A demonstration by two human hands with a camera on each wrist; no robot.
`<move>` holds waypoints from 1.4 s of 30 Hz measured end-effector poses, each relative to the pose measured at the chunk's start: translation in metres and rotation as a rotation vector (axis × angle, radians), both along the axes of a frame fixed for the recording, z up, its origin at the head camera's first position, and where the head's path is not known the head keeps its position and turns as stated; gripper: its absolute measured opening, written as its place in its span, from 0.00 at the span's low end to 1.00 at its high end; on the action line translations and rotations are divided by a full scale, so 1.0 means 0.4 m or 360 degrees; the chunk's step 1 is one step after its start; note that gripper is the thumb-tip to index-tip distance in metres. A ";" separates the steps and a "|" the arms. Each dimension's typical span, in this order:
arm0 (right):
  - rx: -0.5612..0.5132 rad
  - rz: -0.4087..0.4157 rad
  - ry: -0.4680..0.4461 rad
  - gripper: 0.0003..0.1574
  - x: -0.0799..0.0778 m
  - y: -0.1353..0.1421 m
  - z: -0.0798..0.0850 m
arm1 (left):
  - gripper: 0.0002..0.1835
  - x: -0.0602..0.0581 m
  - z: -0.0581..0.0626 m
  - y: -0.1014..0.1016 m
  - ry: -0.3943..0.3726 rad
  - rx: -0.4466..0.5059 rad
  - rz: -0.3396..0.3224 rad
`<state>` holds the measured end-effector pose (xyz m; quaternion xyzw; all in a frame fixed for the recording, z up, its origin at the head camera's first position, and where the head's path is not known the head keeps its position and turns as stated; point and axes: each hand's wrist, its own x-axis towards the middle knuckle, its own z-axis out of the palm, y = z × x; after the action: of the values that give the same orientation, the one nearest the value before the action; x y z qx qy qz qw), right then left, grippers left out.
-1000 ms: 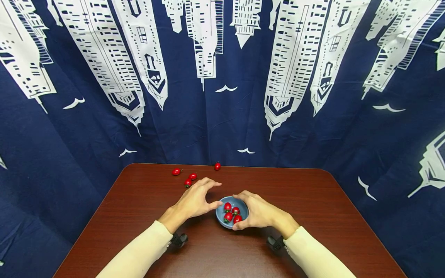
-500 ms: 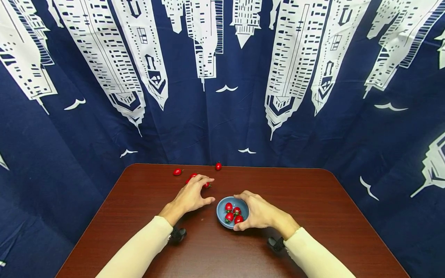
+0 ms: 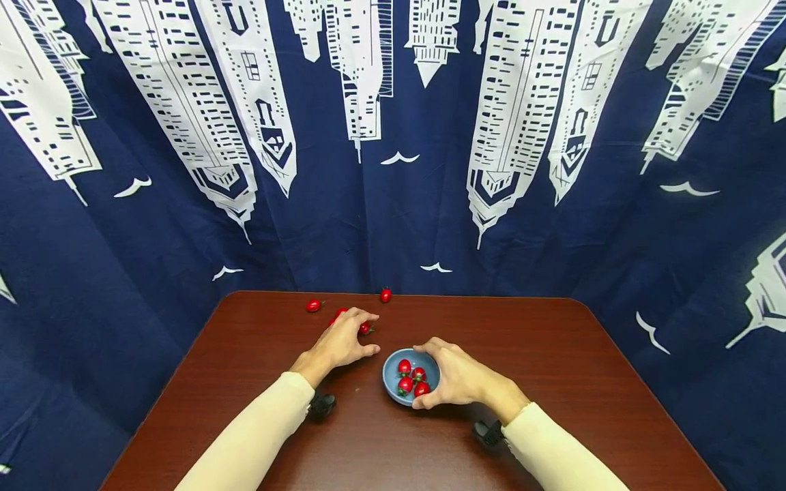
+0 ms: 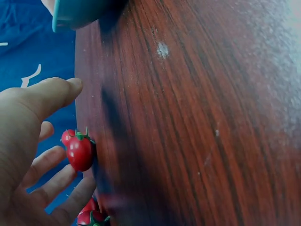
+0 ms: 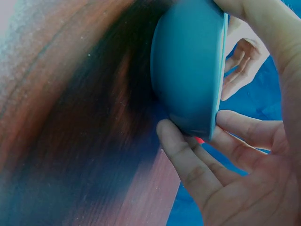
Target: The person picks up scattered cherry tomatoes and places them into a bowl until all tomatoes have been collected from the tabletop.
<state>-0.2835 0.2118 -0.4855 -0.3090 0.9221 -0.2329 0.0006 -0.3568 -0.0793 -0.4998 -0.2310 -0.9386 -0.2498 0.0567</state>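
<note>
My right hand [image 3: 457, 374] grips the side of a small blue bowl [image 3: 391, 386], thumb at the near rim and fingers at the far rim. Several red cherry tomatoes [image 3: 404, 386] lie inside it. To the bowl's left, my left hand [image 3: 340, 342] hovers low over the table, thumb apart from loosely bent fingers and nothing between them. By those fingers sits a loose cherry tomato [image 3: 365, 328]; in the left wrist view this tomato [image 4: 80, 153] shows its green stem. Other tomatoes [image 3: 341, 312] are partly hidden behind the left hand.
One tomato [image 3: 314, 305] lies at the far left of the brown wooden table [image 3: 522, 334], another tomato [image 3: 385, 295] at its back edge. A navy cloth [image 3: 344, 225] with white building prints hangs behind. Dark wrist cameras [image 3: 488, 432] sit under both wrists.
My left hand has drawn back from the bowl, leftward, and then stayed nearly still. A tomato beside its fingers has come into sight. The right hand and bowl have hardly moved.
</note>
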 end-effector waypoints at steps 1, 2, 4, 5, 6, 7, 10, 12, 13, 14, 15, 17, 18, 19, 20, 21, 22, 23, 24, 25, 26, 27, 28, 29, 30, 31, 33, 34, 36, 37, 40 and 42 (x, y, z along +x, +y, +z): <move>0.0004 -0.0002 0.0000 0.64 0.000 0.000 0.000 | 0.37 -0.001 -0.002 0.001 -0.0007 -0.0005 0.0000; 0.0004 0.0000 0.0001 0.64 0.000 0.001 0.001 | 0.37 -0.003 -0.003 0.002 -0.0004 -0.0003 -0.0004; 0.0006 0.0000 0.0005 0.63 -0.001 0.001 0.003 | 0.37 -0.006 -0.001 0.004 0.0000 0.0007 -0.0007; 0.0006 0.0002 0.0007 0.63 -0.001 0.001 0.004 | 0.36 -0.009 -0.001 0.004 0.0009 0.0009 -0.0007; 0.0004 0.0002 0.0005 0.63 -0.002 0.001 0.007 | 0.36 -0.012 0.000 0.004 0.0011 0.0011 -0.0007; 0.0000 0.0003 0.0004 0.63 -0.002 0.001 0.009 | 0.36 -0.016 0.000 0.004 0.0020 0.0014 -0.0014; -0.0001 0.0004 0.0007 0.63 -0.003 0.000 0.014 | 0.34 -0.025 -0.001 0.001 0.0037 0.0042 -0.0039; -0.0002 0.0009 0.0006 0.63 -0.004 -0.002 0.014 | 0.32 -0.029 -0.003 -0.001 0.0051 0.0062 -0.0052; -0.0002 0.0012 0.0008 0.63 -0.004 -0.002 0.013 | 0.30 -0.029 -0.004 -0.002 0.0064 0.0086 -0.0061; -0.0003 0.0014 0.0009 0.63 -0.005 -0.003 0.013 | 0.28 -0.029 -0.005 -0.003 0.0072 0.0105 -0.0066; -0.0005 0.0016 0.0009 0.63 -0.005 -0.003 0.012 | 0.26 -0.028 -0.007 -0.004 0.0085 0.0118 -0.0074; -0.0011 0.0016 0.0003 0.62 -0.005 -0.004 0.012 | 0.21 -0.026 -0.009 -0.004 0.0102 0.0142 -0.0087; -0.0014 0.0017 0.0003 0.62 -0.006 -0.004 0.011 | 0.19 -0.025 -0.010 -0.004 0.0106 0.0153 -0.0091; -0.0017 0.0016 0.0000 0.62 -0.005 -0.003 0.011 | 0.17 -0.024 -0.010 -0.004 0.0108 0.0161 -0.0094; -0.0020 0.0016 0.0000 0.62 -0.005 -0.003 0.011 | 0.16 -0.023 -0.011 -0.003 0.0105 0.0162 -0.0094; -0.0022 0.0016 -0.0002 0.62 -0.005 -0.003 0.011 | 0.16 -0.022 -0.012 -0.002 0.0101 0.0166 -0.0092; -0.0021 0.0016 -0.0001 0.62 -0.005 -0.003 0.009 | 0.15 -0.022 -0.013 -0.002 0.0089 0.0170 -0.0084; -0.0020 0.0014 0.0002 0.62 -0.005 -0.002 0.009 | 0.15 -0.022 -0.014 -0.001 0.0080 0.0176 -0.0077; -0.0019 0.0012 0.0004 0.62 -0.006 -0.002 0.008 | 0.15 -0.020 -0.014 0.000 0.0071 0.0180 -0.0071; -0.0017 0.0009 0.0007 0.62 -0.006 -0.002 0.007 | 0.15 -0.020 -0.014 0.000 0.0064 0.0185 -0.0065; -0.0016 0.0008 0.0013 0.62 -0.006 -0.001 0.005 | 0.15 -0.019 -0.015 0.000 0.0061 0.0191 -0.0059; -0.0017 0.0007 0.0015 0.62 -0.006 -0.001 0.005 | 0.15 -0.018 -0.015 0.000 0.0061 0.0195 -0.0057; -0.0016 0.0006 0.0020 0.62 -0.006 -0.001 0.003 | 0.15 -0.017 -0.015 0.000 0.0059 0.0192 -0.0052; -0.0018 0.0006 0.0018 0.62 -0.006 0.000 0.003 | 0.15 -0.016 -0.015 0.000 0.0057 0.0192 -0.0052; -0.0020 0.0007 0.0018 0.63 -0.005 0.000 0.002 | 0.15 -0.014 -0.015 -0.001 0.0057 0.0192 -0.0053; -0.0021 0.0009 0.0018 0.63 -0.005 0.000 0.001 | 0.15 -0.013 -0.015 -0.001 0.0056 0.0190 -0.0055; -0.0022 0.0011 0.0014 0.63 -0.005 0.001 0.000 | 0.16 -0.011 -0.016 -0.001 0.0068 0.0185 -0.0065; -0.0019 0.0010 0.0014 0.63 -0.005 0.002 -0.001 | 0.16 -0.010 -0.016 -0.002 0.0066 0.0181 -0.0067; -0.0019 0.0008 0.0015 0.63 -0.004 0.002 -0.001 | 0.16 -0.008 -0.017 -0.002 0.0071 0.0182 -0.0076; -0.0019 0.0007 0.0015 0.63 -0.003 0.003 -0.002 | 0.16 -0.006 -0.016 -0.002 0.0071 0.0186 -0.0079; -0.0016 0.0002 0.0017 0.62 -0.003 0.003 -0.001 | 0.16 0.000 -0.012 -0.003 0.0066 0.0191 -0.0077; -0.0014 0.0000 0.0015 0.62 -0.003 0.002 0.000 | 0.16 0.003 -0.008 -0.003 0.0075 0.0196 -0.0074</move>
<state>-0.2846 0.2125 -0.4854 -0.3100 0.9211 -0.2355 -0.0051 -0.3554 -0.0804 -0.5031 -0.2547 -0.9142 -0.3029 0.0870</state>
